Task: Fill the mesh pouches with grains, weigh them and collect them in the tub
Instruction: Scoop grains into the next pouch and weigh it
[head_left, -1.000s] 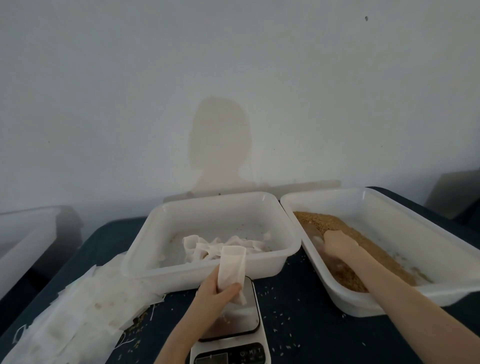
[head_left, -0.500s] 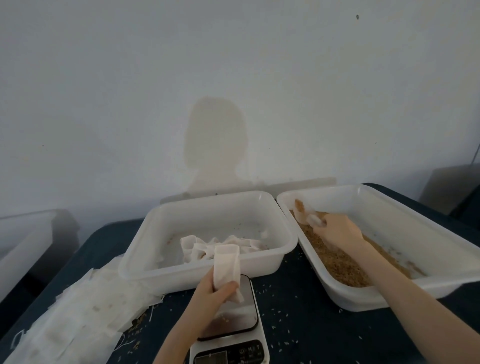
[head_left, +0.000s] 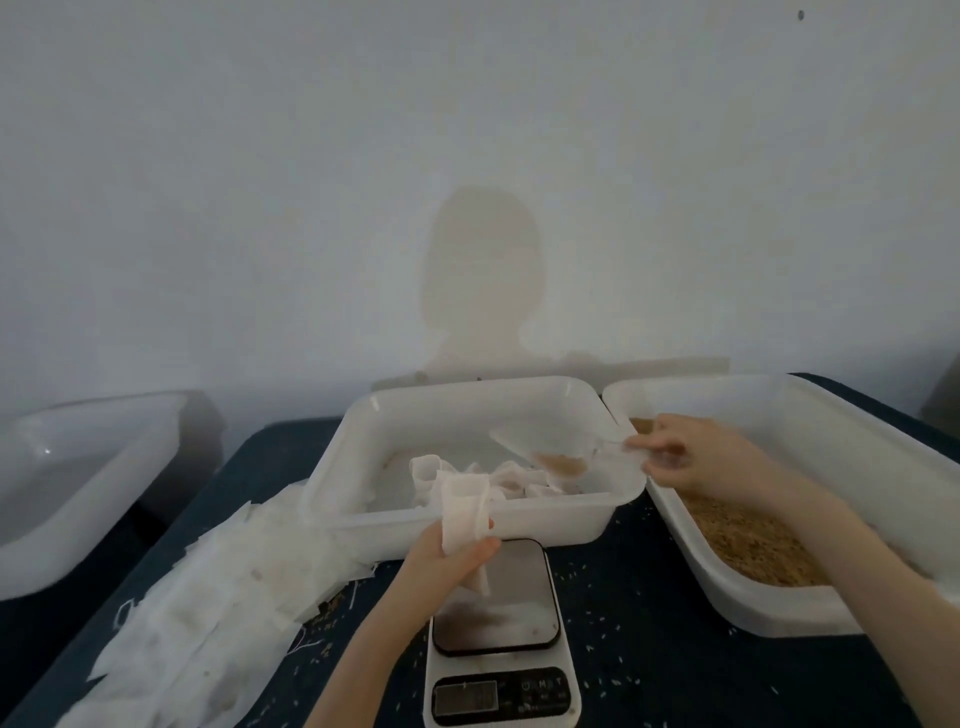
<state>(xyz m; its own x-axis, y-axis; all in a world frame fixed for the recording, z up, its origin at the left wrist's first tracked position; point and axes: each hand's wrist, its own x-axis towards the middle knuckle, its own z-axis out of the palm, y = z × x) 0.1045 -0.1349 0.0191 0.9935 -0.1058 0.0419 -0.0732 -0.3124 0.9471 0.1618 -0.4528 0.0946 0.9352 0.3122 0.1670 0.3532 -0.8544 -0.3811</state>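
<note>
Left hand gripped limp white mesh pouch mouth-up above steel-topped digital scale, likely ready for filling. Behind scale, white plastic tub held collected pouches. Right of scale, right hand pinched handle of clear plastic scoop, grains inside, carried over tub from white grain tray toward pouch.

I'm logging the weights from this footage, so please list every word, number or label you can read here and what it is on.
Nothing here can be read for certain.
Scale display: a grey window, its digits too blurred to read.
Scale buttons: small pale symbols, one perhaps "M", too small to be sure.
Tub with pouches, grain tub, mesh pouch: no print visible.
</note>
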